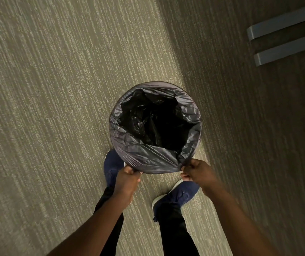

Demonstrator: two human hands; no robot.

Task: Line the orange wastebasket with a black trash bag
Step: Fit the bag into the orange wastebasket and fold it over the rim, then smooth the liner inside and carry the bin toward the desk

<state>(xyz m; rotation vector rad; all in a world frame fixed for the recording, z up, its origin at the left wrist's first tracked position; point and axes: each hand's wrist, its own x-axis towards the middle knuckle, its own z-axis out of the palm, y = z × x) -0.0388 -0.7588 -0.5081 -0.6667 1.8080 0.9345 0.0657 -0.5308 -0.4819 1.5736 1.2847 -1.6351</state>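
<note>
Left hand (127,179) clenched on black trash bag (144,157) hem, navy sneaker (112,168) just behind its knuckles | bag mouth spread round beyond both fists, over striped carpet (46,108) | right hand (197,171) pinching hem's other near edge

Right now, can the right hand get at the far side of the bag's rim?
Probably yes: the bag mouth is open and nothing crosses it, but the right hand is gripping the near edge, so it must let go first.
</note>
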